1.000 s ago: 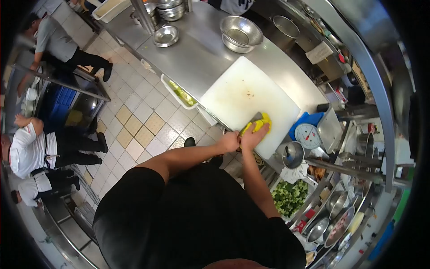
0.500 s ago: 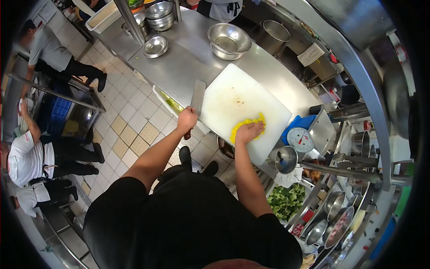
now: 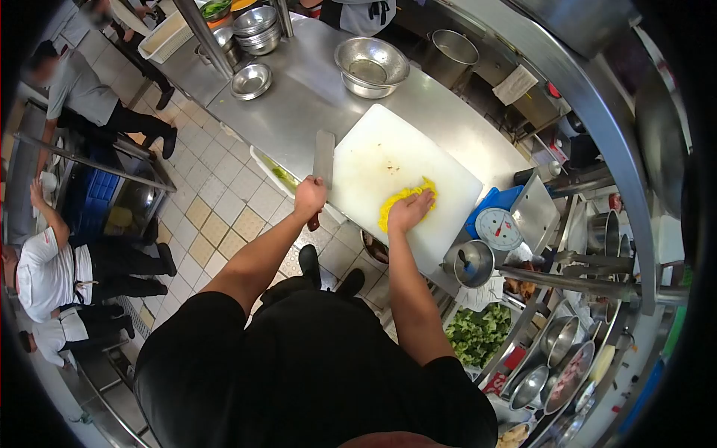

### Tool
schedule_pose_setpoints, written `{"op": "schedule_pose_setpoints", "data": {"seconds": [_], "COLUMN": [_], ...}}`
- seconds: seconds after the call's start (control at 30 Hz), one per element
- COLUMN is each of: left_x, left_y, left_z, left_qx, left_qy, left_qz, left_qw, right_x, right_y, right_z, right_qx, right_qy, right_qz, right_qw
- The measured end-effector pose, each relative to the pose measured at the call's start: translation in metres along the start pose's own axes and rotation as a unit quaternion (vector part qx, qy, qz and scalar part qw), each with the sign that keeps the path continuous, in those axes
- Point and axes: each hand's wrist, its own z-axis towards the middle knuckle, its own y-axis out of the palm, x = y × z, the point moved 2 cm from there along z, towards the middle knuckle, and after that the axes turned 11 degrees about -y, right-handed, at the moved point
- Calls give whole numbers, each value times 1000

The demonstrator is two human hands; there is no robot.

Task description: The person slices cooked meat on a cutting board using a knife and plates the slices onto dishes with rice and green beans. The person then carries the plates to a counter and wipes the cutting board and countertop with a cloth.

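My left hand (image 3: 310, 197) is wrapped round the handle of a cleaver (image 3: 323, 155). Its broad blade points away from me, along the left edge of a white cutting board (image 3: 366, 145). On the lower right part of that board, my right hand (image 3: 408, 213) presses on a crumpled yellow cloth (image 3: 428, 187), its fingers bent over it and partly lost in the folds. Small brown bits (image 3: 391, 167) lie on the board beyond the cloth.
A steel table (image 3: 291, 104) carries the board, a colander in a bowl (image 3: 372, 67), stacked bowls (image 3: 256, 30) and a dial scale (image 3: 499, 228). A steel pot (image 3: 473, 263) stands nearer, above chopped greens (image 3: 482, 334). Several co-workers stand at the left, across a tiled floor (image 3: 213, 179).
My right hand and the yellow cloth have slid a little farther up the board. The cleaver stays in my left hand. At the left, a co-worker's hand has risen slightly.
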Motion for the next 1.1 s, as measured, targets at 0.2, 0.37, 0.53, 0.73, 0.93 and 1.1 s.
{"op": "schedule_pose_setpoints", "data": {"seconds": [0.2, 0.37, 0.53, 0.73, 0.93, 1.1], "left_x": [14, 16, 70, 37, -32, -78], "left_y": [25, 53, 65, 110, 34, -22], "left_z": [-5, 40, -6, -53, -72, -50], "left_qx": [7, 78, -122, -168, -174, -66], "left_qy": [23, 203, 164, 255, 224, 60], "left_qz": [78, 189, 197, 242, 260, 89], "left_qw": [997, 958, 959, 921, 923, 992], "right_x": [3, 3, 0, 2, 10, 15], "right_y": [3, 5, 6, 12, 17, 6], "right_z": [2, 7, 13, 26, 38, 56], "right_qx": [-7, -20, -16, 23, -48, -164], "right_qy": [-29, -50, -58, -67, -150, -257], "right_qz": [17, 26, 56, 77, 35, 129], "right_qw": [999, 998, 997, 995, 987, 944]}}
